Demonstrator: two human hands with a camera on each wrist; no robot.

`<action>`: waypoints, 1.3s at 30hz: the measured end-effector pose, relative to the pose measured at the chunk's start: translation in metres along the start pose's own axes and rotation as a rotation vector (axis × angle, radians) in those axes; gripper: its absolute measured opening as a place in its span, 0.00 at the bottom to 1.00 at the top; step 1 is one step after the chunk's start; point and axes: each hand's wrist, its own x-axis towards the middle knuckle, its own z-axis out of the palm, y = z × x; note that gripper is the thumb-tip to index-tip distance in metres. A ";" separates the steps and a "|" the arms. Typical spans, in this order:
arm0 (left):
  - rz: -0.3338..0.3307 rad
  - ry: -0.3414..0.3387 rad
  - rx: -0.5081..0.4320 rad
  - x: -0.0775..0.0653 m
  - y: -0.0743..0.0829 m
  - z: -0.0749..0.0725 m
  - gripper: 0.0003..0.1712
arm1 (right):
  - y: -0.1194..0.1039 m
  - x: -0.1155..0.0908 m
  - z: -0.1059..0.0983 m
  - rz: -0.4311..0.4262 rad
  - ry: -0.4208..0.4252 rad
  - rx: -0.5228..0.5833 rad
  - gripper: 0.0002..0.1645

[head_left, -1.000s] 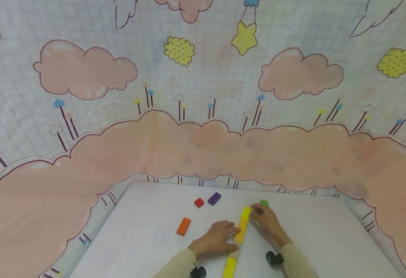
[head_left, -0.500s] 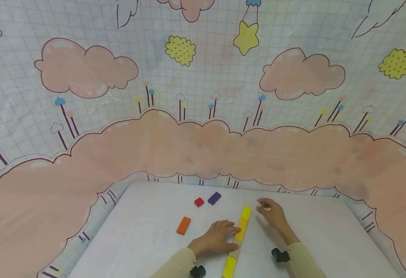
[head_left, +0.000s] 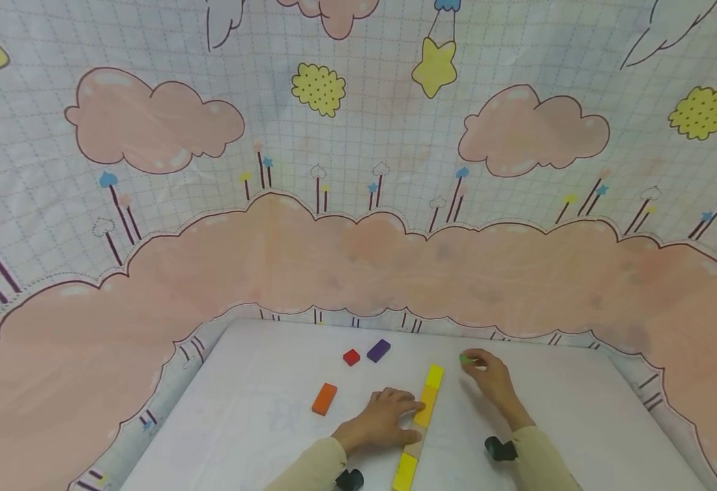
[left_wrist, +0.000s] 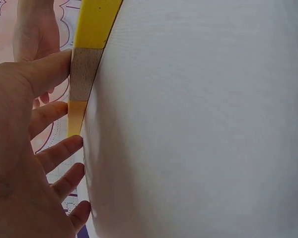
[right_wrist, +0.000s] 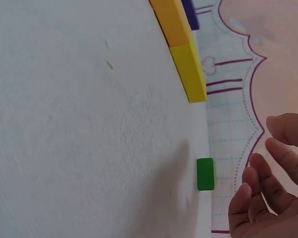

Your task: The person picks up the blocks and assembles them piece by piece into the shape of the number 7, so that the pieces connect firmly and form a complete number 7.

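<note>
Wooden block (left_wrist: 86,74) and amber block (head_left: 430,402), touched by the left hand (head_left: 380,421), its fingers spread, right hand (head_left: 492,379) near a green block (right_wrist: 205,174), fingers loosely bent, parted.

no words, numbers, labels or brands can be read on the blocks (head_left: 434,376), table (head_left: 241,409) or patterned backdrop (head_left: 358,266).

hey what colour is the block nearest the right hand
Green; that block shows best in the right wrist view.

Hands (head_left: 383,417) (head_left: 488,376) apart, left fingers (left_wrist: 60,153) splayed
</note>
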 end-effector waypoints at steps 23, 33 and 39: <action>-0.114 -0.038 -0.119 0.002 0.002 0.004 0.30 | 0.015 0.016 -0.009 0.043 -0.006 -0.043 0.24; -0.108 -0.037 -0.128 0.002 0.000 0.004 0.29 | 0.023 0.023 -0.001 0.068 -0.033 -0.057 0.24; -0.111 -0.038 -0.131 0.002 0.000 0.005 0.29 | 0.027 0.029 0.000 0.100 -0.077 -0.045 0.24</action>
